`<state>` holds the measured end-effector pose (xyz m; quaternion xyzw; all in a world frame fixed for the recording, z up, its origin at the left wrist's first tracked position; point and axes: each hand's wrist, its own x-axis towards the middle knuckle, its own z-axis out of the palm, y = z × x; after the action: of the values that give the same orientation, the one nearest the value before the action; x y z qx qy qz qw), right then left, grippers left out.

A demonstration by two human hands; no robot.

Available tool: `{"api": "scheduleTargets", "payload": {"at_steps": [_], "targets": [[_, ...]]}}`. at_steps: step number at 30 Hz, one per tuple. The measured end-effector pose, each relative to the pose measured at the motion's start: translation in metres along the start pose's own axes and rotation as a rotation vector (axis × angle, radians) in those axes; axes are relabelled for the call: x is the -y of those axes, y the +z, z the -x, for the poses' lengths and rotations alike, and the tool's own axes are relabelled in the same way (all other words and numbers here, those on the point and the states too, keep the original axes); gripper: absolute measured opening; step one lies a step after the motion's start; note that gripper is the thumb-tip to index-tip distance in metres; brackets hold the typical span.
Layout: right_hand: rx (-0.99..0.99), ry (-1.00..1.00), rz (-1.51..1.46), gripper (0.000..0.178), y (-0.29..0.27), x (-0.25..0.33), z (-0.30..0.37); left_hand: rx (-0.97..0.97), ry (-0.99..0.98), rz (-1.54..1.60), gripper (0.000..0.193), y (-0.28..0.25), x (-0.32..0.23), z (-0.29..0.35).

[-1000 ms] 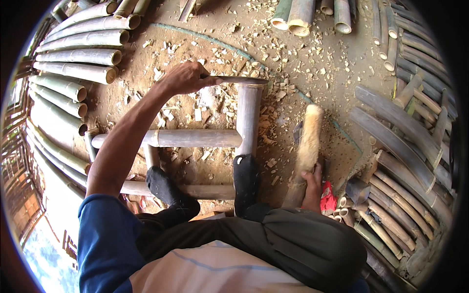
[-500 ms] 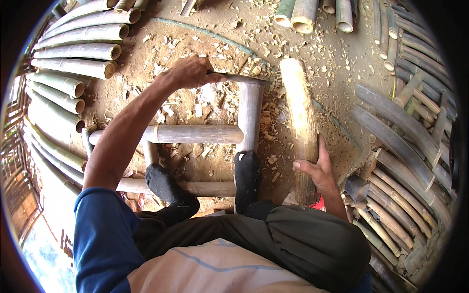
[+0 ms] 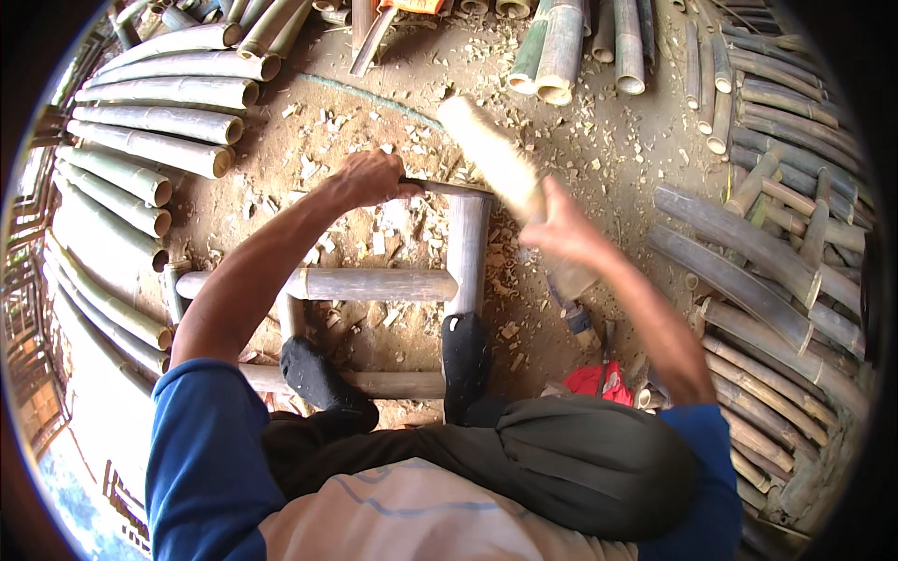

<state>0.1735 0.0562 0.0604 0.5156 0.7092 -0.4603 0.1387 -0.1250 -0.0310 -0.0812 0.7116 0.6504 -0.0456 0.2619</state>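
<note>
Raised since half a second ago, the pale bamboo club (image 3: 496,159), gripped by the right hand (image 3: 571,234), tilts above the bamboo frame's upright pole (image 3: 465,252); left hand (image 3: 369,178) clamps the dark blade (image 3: 447,188) at the pole's top end.

An open-air bamboo workshop on bare earthen ground (image 3: 599,159), shown by pale wood chips (image 3: 323,168) scattered everywhere and stacks of cut greyish bamboo poles (image 3: 159,122) along its edges.
</note>
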Motion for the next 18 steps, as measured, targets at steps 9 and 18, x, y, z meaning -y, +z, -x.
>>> {"api": "scheduleTargets", "payload": {"at_steps": [9,18], "targets": [[-0.868,-0.929,-0.185,0.067,-0.109,0.109,0.089,0.009,-0.009,0.078,0.067,0.010,0.011,0.003],[-0.344,-0.454,0.003,0.075,-0.109,0.076,0.064,0.153,-0.106,0.241,0.055,-0.001,0.011,0.017]]}}
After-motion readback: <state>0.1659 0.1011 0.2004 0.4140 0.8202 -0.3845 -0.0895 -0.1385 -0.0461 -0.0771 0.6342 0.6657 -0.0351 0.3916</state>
